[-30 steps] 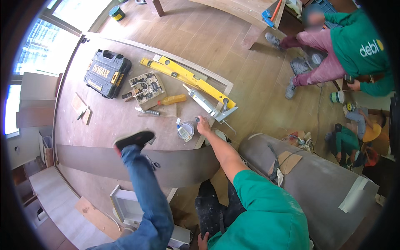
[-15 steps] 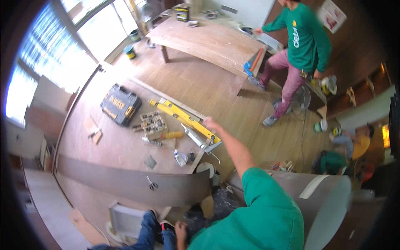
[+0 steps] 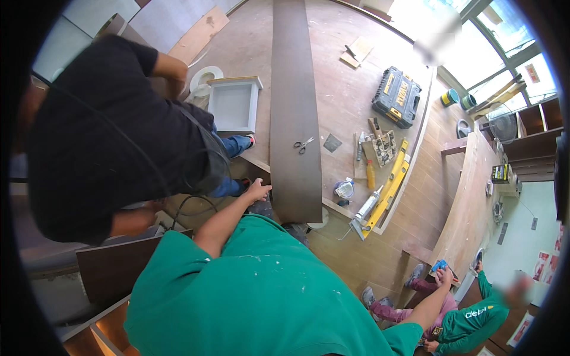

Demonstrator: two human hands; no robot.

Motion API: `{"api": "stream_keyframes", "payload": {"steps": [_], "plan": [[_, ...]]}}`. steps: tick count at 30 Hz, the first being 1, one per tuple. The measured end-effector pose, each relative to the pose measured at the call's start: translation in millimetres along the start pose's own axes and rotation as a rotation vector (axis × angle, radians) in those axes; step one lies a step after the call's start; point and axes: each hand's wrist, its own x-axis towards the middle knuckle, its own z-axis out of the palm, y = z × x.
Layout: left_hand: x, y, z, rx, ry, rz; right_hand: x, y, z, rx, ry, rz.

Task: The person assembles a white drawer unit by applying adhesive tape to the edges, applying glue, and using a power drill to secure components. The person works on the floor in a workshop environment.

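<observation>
My left hand (image 3: 259, 190) is beside the near left edge of a long brown sheet (image 3: 295, 71), fingers apart and nothing visible in them; contact with the sheet is unclear. Scissors (image 3: 303, 145) lie spread on that sheet. Out to the right, my right hand (image 3: 443, 275) overlaps a blue handle (image 3: 439, 265) at the table corner, which belongs to a handsaw. Its fingers look bent, but whether they grip the handle is unclear. Two yellow spirit levels (image 3: 389, 196) and a caulking gun (image 3: 369, 203) lie between my hands.
A person in black (image 3: 113, 142) bends close on my left, by a grey drawer-like box (image 3: 233, 107). Another in green (image 3: 475, 320) is near the long wooden table (image 3: 460, 207). A tool case (image 3: 396, 97), tool pouch (image 3: 385, 148) and buckets (image 3: 449, 97) stand beyond. A hose (image 3: 190, 202) loops at left.
My view has swung round to the left, bringing the person in black into full view. My left hand has risen to the sheet's edge; my right arm now reaches toward the table corner.
</observation>
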Motion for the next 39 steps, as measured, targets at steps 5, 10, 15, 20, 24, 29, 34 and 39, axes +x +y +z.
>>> {"api": "stream_keyframes", "payload": {"steps": [5,10,15,20,24,29,34,39], "plan": [[91.1,-70.7,-14.3,0.090,0.220,0.026,13.0,-56.2,22.7,0.023,-0.226,-0.332],[31.2,-8.9,29.5,-0.078,-0.266,0.025,15.3,-22.6,-26.6,0.111,-0.166,-0.474],[73.5,-27.4,17.5,0.534,-0.376,0.440,5.9,-40.2,-51.4,-0.298,0.233,-0.488],[49.2,-14.4,-0.5,0.228,-0.335,-0.022,-69.2,-37.9,-49.8,-0.360,0.499,-0.493],[56.0,-13.4,-27.2,0.329,-0.326,0.041,-136.2,-36.6,-48.7,-0.460,0.924,-0.347],[76.4,-39.9,-25.8,0.296,-0.371,0.107,-165.4,26.2,-122.4,-0.765,1.011,-0.383],[65.7,-63.3,-40.7,0.596,-0.349,0.242,-172.1,68.8,-160.4,-0.952,0.740,-0.725],[83.8,-78.8,-39.1,0.529,-0.294,0.331,-185.9,83.3,-118.5,-1.200,0.321,-1.085]]}}
